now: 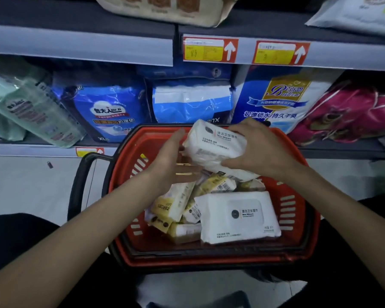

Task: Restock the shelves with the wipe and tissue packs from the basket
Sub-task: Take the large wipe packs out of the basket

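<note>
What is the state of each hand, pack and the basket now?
lifted wipe pack: held above basket
right hand: grips lifted wipe pack
left hand: open, beside that pack
second wipe pack: lying in basket
yellow tissue packs: piled in basket
basket: partly filled

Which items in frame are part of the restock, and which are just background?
Job: wet wipe pack gripped by the right hand, left hand at its end; second wet wipe pack and yellow tissue packs in the red basket; shelf.
Background: blue Dr.P pack, blue-and-gold pack, pink pack, green pack, price tags.
</note>
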